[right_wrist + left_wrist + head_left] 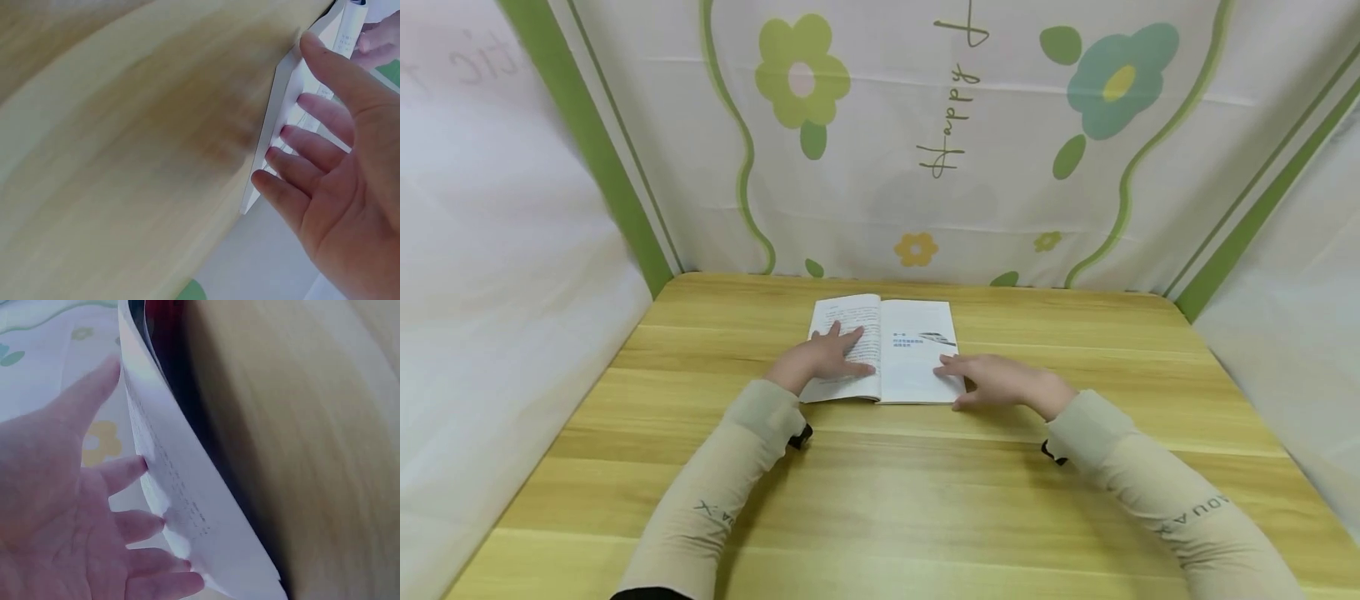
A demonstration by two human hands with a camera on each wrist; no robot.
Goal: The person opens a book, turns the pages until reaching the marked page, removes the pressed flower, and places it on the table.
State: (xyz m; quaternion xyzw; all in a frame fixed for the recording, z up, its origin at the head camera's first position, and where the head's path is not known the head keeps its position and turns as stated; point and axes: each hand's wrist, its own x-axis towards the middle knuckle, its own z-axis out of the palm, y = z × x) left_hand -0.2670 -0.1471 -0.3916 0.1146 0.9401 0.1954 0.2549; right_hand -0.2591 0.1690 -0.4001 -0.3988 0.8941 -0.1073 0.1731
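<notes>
An open book (917, 321) lies on the wooden table. Its left page is filled with lines of print, while the right page carries a short blue heading and a small grey picture. My left hand (829, 354) rests spread over the left page, thumb toward the spine; its fingertips touch the printed paper in the left wrist view. At the outer edge of the right page is my right hand (996, 379), its fingertips on the paper. The right wrist view shows that thumb (325, 59) by the book's near edge, apart from the relaxed fingers.
The wood-grain table (880, 508) spreads around the book on every side. Behind it hangs a white curtain (865, 200) with flowers and lettering, and white cloth walls stand at left and right. Both forearms, in pale sleeves (722, 483), reach in from the near side.
</notes>
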